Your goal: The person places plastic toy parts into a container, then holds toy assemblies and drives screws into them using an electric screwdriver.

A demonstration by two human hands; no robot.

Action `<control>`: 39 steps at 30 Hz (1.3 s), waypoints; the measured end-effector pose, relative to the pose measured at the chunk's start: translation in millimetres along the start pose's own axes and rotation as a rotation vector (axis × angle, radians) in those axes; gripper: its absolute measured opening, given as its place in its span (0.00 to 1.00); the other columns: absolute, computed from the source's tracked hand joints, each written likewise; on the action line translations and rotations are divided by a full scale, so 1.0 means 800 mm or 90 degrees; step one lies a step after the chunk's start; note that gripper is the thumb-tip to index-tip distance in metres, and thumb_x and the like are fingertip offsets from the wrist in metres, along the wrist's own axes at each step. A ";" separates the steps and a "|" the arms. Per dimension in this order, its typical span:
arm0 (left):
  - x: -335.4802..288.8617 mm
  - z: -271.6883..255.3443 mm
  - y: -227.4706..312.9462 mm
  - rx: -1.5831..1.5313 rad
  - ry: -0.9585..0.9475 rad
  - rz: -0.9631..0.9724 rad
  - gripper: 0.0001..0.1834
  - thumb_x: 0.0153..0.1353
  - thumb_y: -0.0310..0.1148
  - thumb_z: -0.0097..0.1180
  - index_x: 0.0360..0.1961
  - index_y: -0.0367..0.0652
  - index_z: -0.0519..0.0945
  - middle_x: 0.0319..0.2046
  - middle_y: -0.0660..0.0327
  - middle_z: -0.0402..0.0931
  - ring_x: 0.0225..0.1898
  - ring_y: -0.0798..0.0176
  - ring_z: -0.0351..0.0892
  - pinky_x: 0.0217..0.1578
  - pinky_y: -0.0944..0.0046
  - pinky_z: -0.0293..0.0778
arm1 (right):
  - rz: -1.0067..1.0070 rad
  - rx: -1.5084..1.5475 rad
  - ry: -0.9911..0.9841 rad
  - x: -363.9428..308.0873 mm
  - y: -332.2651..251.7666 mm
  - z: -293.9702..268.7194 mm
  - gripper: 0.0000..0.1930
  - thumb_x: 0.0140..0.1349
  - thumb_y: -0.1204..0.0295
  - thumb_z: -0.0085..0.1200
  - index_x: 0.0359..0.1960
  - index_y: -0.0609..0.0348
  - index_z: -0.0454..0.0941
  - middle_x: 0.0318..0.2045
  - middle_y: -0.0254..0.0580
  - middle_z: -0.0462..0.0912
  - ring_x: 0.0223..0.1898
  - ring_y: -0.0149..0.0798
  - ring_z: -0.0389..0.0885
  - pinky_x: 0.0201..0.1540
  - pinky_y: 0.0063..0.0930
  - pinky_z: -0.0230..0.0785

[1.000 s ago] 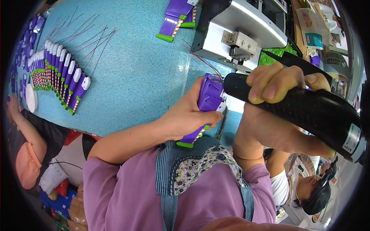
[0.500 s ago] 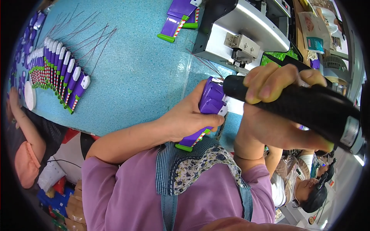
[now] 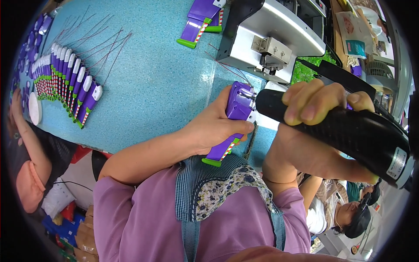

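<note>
My left hand [image 3: 214,126] is wrapped round a purple plastic housing [image 3: 239,107] with a white end and a green foot edged in red-and-white stripes. Thin wires [image 3: 233,67] trail from its upper end. A thick black electric screwdriver [image 3: 353,131] lies in the grip of my right hand [image 3: 305,142], fingers curled over its body. From its nose a thin bit [image 3: 248,96] reaches to the housing's upper face, near a corner. Whether a screw sits under the bit, I cannot tell.
Several similar purple, wired pieces [image 3: 72,76] fan out at the table's left. More purple parts [image 3: 196,22] lie at the top, beside a silver-and-black machine [image 3: 279,35]. Green bits [image 3: 305,70] lie behind it. Another person's arm [image 3: 32,139] is at left; a person [image 3: 349,214] sits at right.
The screwdriver and my right hand have shifted slightly down and right, and its bit now shows against the housing. The housing has turned a little more upright in my left hand.
</note>
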State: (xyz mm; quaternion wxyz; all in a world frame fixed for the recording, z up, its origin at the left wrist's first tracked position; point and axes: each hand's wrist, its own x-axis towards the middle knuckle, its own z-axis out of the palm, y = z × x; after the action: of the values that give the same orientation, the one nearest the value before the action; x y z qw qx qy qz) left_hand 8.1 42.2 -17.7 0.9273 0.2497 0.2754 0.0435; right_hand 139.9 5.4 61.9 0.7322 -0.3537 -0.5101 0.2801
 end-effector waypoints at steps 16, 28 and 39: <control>-0.003 0.002 0.008 0.021 0.014 -0.013 0.33 0.53 0.23 0.61 0.57 0.43 0.58 0.34 0.60 0.74 0.27 0.66 0.78 0.26 0.66 0.75 | -0.027 0.002 0.014 0.033 0.001 -0.024 0.47 0.49 0.24 0.34 0.51 0.58 0.69 0.25 0.46 0.74 0.21 0.40 0.70 0.30 0.36 0.62; 0.004 0.000 -0.001 0.001 0.042 0.011 0.33 0.54 0.23 0.60 0.57 0.41 0.56 0.34 0.58 0.73 0.24 0.65 0.77 0.21 0.66 0.74 | 0.049 0.037 -0.011 0.001 -0.018 0.007 0.44 0.50 0.26 0.38 0.49 0.58 0.67 0.21 0.41 0.70 0.16 0.36 0.68 0.28 0.34 0.63; 0.006 0.004 -0.006 0.033 0.082 0.038 0.30 0.53 0.23 0.60 0.54 0.40 0.58 0.32 0.59 0.72 0.23 0.68 0.75 0.20 0.67 0.73 | 0.059 0.034 -0.031 -0.015 -0.003 0.011 0.44 0.48 0.27 0.43 0.52 0.56 0.64 0.22 0.42 0.73 0.17 0.38 0.70 0.28 0.36 0.63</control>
State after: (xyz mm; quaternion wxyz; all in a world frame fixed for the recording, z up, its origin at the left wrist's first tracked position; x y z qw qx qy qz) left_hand 13.3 37.8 -20.3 0.8991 0.2783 0.3281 0.0803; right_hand 128.0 -3.3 59.7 0.7153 -0.3504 -0.5030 0.3356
